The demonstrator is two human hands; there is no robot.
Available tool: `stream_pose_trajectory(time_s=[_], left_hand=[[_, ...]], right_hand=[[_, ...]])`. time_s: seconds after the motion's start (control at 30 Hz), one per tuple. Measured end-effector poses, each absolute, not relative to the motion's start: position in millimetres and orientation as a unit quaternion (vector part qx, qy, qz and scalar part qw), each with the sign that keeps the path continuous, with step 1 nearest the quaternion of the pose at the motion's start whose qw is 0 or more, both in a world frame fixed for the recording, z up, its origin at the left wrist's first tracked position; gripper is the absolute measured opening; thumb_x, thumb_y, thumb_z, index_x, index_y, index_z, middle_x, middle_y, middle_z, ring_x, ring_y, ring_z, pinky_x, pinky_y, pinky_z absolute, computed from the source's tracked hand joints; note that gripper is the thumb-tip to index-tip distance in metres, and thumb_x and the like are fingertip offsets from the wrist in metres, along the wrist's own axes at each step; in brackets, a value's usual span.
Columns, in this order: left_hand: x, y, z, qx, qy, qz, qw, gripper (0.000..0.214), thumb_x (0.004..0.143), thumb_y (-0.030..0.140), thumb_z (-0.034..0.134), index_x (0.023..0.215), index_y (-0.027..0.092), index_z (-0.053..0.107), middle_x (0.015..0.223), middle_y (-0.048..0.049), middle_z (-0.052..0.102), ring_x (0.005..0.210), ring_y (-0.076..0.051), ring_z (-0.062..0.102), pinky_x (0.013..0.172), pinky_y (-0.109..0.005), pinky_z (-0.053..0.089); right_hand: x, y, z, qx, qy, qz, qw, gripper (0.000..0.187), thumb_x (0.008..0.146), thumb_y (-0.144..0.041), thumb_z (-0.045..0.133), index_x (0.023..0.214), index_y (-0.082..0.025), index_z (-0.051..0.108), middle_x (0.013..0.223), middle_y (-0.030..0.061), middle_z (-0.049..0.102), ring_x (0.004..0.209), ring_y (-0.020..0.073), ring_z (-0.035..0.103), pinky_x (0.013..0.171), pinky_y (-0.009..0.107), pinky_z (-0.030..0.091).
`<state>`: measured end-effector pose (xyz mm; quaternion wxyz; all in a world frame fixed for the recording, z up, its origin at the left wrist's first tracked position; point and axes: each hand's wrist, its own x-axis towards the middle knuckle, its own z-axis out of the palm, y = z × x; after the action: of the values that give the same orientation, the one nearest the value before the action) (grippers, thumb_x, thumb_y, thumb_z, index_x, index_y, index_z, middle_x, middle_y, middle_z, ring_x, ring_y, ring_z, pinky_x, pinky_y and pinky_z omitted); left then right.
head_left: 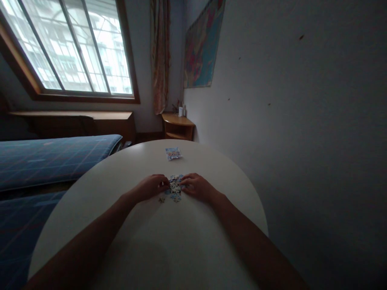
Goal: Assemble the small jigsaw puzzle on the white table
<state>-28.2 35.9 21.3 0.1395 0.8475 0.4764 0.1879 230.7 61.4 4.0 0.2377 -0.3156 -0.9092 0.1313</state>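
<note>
A small heap of jigsaw puzzle pieces (pixel 175 184) lies on the round white table (pixel 187 241), between my two hands. My left hand (pixel 154 185) is at the heap's left edge, thumb and fingers curled together in a pinch on pieces there. From the right, my right hand (pixel 196 186) bends its fingers over the other edge, gripping at the pieces. How many pieces each hand has is too small to tell. Some bluish pieces (pixel 175 198) lie just below the heap, and a loose brownish puzzle piece (pixel 161 199) rests under my left hand.
A small printed packet (pixel 173 153) lies farther back on the table. To the left is a mattress with a blue checked cover (pixel 60 161). A wooden corner shelf (pixel 178 121) stands beyond the table, and a wall (pixel 302 141) runs along the right.
</note>
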Motion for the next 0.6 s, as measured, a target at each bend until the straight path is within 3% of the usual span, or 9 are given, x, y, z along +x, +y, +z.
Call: stream_pose_trajectory(time_s=[0.43, 0.6], left_hand=[[-23.0, 44.2, 20.5, 0.788, 0.484, 0.296, 0.238, 0.028, 0.085, 0.039, 0.055, 0.093, 0.018, 0.072, 0.085, -0.0043, 0.074, 0.076, -0.017, 0.064, 0.072, -0.028, 0.049], [-14.2, 41.4, 19.2, 0.768, 0.47, 0.321, 0.295, 0.029, 0.084, 0.04, 0.057, 0.091, 0.016, 0.071, 0.082, -0.0041, 0.073, 0.075, -0.017, 0.063, 0.07, -0.028, 0.049]], right_hand=[[233.6, 59.3, 11.2, -0.34, -0.898, 0.121, 0.254, 0.024, 0.088, -0.034, 0.064, 0.108, -0.024, 0.073, 0.119, 0.007, 0.068, 0.113, 0.0211, 0.059, 0.103, 0.037, 0.042], [217.2, 44.6, 19.1, -0.36, -0.859, 0.21, 0.297, 0.031, 0.091, -0.041, 0.06, 0.115, -0.023, 0.07, 0.112, 0.0068, 0.072, 0.105, 0.0207, 0.064, 0.097, 0.035, 0.046]])
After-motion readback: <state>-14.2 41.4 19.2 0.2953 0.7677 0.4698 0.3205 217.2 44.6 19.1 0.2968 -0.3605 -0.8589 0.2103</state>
